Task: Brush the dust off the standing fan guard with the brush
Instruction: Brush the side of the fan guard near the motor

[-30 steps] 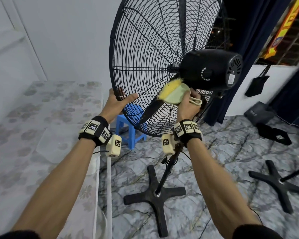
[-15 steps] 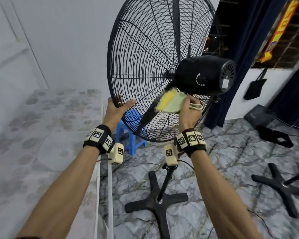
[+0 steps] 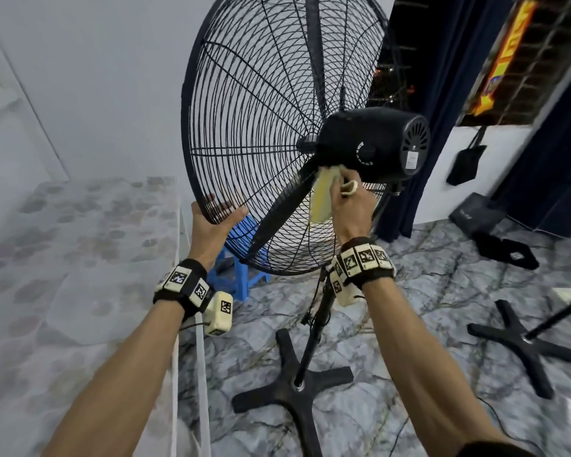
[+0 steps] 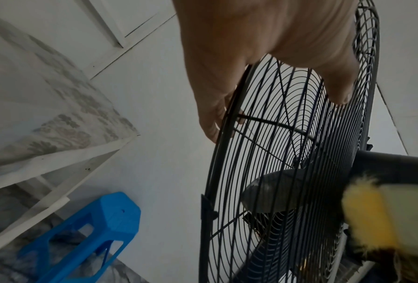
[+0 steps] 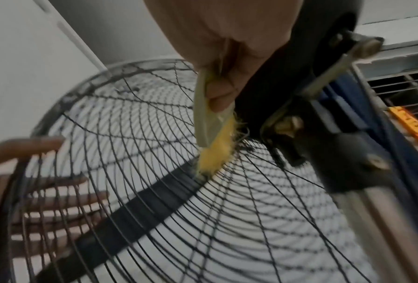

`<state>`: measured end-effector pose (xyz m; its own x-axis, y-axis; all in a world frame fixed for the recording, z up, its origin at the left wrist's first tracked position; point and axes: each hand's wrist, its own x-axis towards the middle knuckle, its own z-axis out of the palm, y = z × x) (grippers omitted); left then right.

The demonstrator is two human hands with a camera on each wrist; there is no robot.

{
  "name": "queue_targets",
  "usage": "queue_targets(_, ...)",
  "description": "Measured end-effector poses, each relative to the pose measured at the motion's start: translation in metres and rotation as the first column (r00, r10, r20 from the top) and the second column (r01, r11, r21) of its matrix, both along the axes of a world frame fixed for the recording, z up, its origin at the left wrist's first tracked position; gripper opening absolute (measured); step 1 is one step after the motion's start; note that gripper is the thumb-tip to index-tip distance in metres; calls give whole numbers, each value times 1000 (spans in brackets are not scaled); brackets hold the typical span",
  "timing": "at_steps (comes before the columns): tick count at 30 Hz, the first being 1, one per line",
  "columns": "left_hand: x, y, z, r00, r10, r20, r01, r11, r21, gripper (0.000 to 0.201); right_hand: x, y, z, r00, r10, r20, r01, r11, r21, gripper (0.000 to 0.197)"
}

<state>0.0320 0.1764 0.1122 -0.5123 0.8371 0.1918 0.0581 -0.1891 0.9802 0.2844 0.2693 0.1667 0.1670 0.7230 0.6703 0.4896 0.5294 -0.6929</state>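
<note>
From the head view, I am steadying the fan guard [image 3: 261, 133] with my left hand [image 3: 211, 222], fingers spread straight along its lower left rim, while my right hand [image 3: 350, 206] is gripping the brush [image 3: 322, 199] and pressing it against the back of the guard just under the black motor housing [image 3: 376, 143]. The fan is standing on its cross-shaped base [image 3: 297, 395] on the marbled floor [image 3: 426, 291], with a blue stool [image 3: 241, 278] behind it. From the left wrist, my palm and thumb [image 4: 334, 76] are lying flat against the rim wires, holding nothing, and the yellow bristles [image 4: 368, 218] are showing at the lower right near the hub. From the right wrist, my thumb and fingers are pinching the pale brush body [image 5: 208, 114], and its bristles are touching the wires beside the motor.
</note>
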Motion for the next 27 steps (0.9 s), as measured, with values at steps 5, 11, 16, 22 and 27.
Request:
queue_targets(5, -3, -2, -3, 1000, 8, -29, -8, 1000, 7, 74, -15, 5, 1, 935, -52, 352, -13, 984, 180, 28)
queue_targets(11, -2, -1, -1, 999, -35, -15, 36, 999, 19, 88, -19, 5, 18, 910, -99, 402, -20, 959, 282, 27)
queue_targets(16, 0, 2, -3, 999, -31, -12, 31, 999, 32, 80, -15, 9, 4, 843, -113, 525, 102, 993, 51, 27)
queue_targets(22, 0, -3, -10, 998, -38, 44, 36, 998, 45, 89, -9, -3, 4, 932, -86, 352, 5, 974, 225, 27)
queue_targets(27, 5, -7, -24, 995, -77, 56, 79, 996, -45, 99, -15, -7, -6, 947, -40, 318, -7, 989, 145, 31)
